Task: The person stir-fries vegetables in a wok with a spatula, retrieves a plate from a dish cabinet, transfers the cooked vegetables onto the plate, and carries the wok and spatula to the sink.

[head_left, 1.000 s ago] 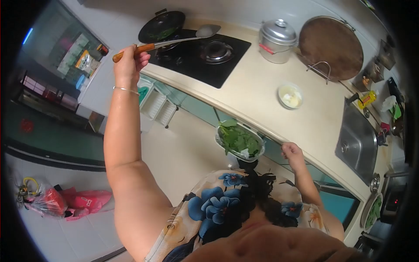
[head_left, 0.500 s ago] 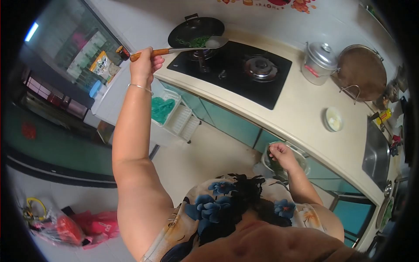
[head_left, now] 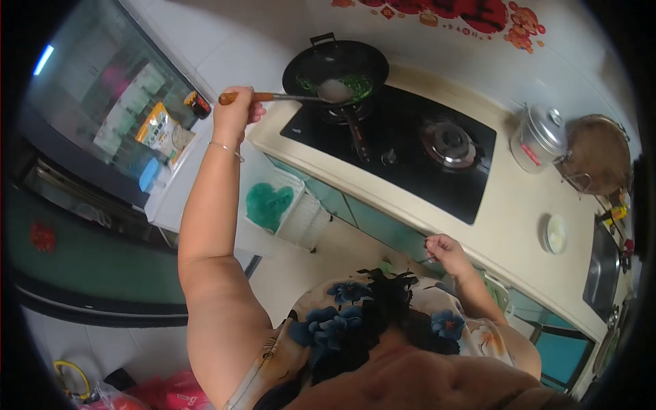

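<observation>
Fingers wrapped round its wooden handle, my left hand [head_left: 234, 115] holds a long metal spatula [head_left: 290, 97]. The spatula's head rests inside a black wok [head_left: 335, 60], over some chopped greens [head_left: 361, 86]. The wok sits on the left burner of a black gas stove [head_left: 403, 147], its long handle pointing toward me. My right hand [head_left: 447, 255] is closed in front of the counter's front edge, with something thin and dark at its fingertips that I cannot make out.
The right burner [head_left: 449, 142] has nothing on it. Farther right on the counter [head_left: 516, 225] are a lidded metal pot [head_left: 540, 140], a round brown board [head_left: 596, 156], a small bowl [head_left: 553, 234] and a sink [head_left: 603, 270]. A white rack with a green bag [head_left: 268, 206] stands left.
The view has swung toward the stove. The spatula's head has gone down into the wok. My right hand has moved left, away from the counter edge it was at.
</observation>
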A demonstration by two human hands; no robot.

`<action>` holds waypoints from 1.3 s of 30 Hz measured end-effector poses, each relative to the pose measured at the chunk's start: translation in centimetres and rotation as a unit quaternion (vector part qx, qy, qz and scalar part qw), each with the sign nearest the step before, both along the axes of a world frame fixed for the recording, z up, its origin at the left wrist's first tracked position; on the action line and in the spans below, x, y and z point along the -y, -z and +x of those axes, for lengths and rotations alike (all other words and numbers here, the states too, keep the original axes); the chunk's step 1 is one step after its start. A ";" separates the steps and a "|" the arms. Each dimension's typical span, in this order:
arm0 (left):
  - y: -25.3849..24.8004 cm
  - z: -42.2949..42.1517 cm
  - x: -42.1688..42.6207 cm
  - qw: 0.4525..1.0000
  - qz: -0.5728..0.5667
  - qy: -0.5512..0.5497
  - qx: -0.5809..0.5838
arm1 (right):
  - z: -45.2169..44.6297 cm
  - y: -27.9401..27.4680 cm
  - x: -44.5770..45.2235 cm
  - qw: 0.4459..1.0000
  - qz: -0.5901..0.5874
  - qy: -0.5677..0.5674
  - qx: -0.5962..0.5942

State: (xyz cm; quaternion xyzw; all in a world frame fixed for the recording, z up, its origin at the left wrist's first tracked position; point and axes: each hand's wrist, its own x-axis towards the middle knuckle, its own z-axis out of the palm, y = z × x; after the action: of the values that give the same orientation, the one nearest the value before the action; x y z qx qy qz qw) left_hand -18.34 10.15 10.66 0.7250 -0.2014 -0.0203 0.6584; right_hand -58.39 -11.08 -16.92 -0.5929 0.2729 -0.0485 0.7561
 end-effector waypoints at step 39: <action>1.3 15.5 5.3 0.820 0.232 0.185 0.489 | 31.2 -5.2 0.0 0.876 0.461 0.024 0.140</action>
State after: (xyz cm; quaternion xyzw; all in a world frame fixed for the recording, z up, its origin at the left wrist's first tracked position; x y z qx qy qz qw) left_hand -2.80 4.84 9.32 0.7198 -0.6168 0.1691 0.2700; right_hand -27.22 -11.07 -11.72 -0.1573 0.1697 -0.0180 0.9727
